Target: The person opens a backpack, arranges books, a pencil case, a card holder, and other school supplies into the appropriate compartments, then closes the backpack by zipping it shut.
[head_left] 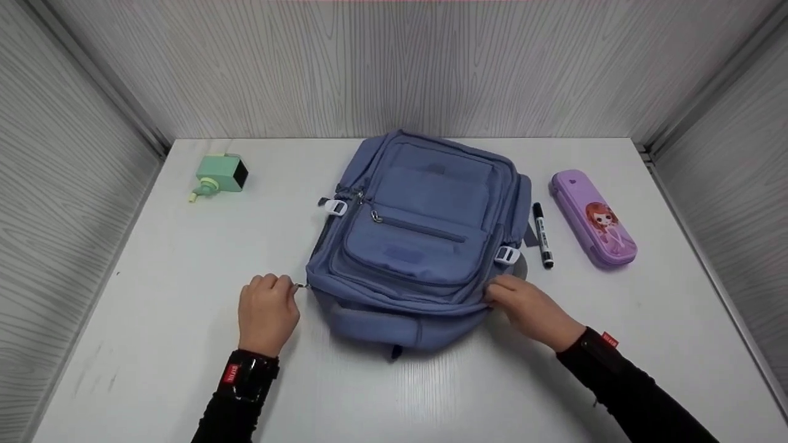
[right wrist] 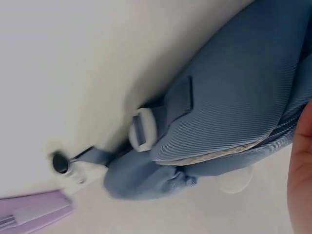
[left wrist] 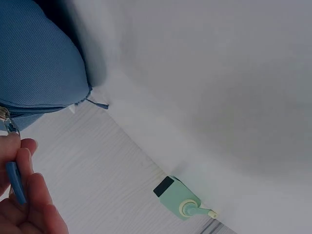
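Observation:
A blue backpack [head_left: 431, 187] lies on the table, its top end with the handle toward me. At its near left corner my left hand [head_left: 268, 314] pinches a zipper pull [head_left: 300, 285]. In the left wrist view the pull's blue tab [left wrist: 16, 183] hangs between thumb and curled fingers, under a metal slider. On the near right side, my right hand [head_left: 532, 311] pinches the bag's edge beside the zipper. The right wrist view shows part of that hand [right wrist: 301, 175] at the zipper line; its fingertips are mostly hidden there.
A green pencil sharpener [head_left: 220, 173] with a crank stands at the back left. Right of the backpack lie a black-and-white marker [head_left: 543, 237] and a purple pencil case [head_left: 594, 218]. White strap buckles [head_left: 508, 255] stick out at the bag's sides. Panels wall the table.

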Action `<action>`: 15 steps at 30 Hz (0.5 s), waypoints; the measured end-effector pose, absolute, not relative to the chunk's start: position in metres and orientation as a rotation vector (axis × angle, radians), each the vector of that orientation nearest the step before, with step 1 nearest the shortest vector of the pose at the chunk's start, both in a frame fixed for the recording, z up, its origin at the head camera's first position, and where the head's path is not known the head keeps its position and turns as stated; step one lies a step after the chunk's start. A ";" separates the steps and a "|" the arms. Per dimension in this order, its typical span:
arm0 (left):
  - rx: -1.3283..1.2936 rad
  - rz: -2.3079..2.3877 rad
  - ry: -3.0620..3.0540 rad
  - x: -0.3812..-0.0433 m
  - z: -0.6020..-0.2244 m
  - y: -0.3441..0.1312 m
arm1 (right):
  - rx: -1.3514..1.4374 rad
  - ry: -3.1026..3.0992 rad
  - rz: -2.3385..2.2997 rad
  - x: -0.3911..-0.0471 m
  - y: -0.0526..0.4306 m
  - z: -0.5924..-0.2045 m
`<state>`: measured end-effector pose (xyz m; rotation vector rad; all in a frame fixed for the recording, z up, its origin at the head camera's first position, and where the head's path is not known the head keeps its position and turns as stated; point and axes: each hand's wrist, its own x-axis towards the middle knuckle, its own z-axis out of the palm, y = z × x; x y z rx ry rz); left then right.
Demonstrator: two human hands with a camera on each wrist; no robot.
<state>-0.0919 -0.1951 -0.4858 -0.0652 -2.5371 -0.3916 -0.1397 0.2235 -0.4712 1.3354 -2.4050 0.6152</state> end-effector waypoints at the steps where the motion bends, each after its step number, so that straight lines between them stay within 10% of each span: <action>1: -0.081 -0.385 -2.538 -0.091 -0.486 -0.193 | 1.308 -2.417 0.607 -0.142 0.226 -0.471; 15: -0.188 -0.371 -2.548 -0.087 -0.489 -0.177 | 1.229 -2.542 0.445 -0.105 0.136 -0.421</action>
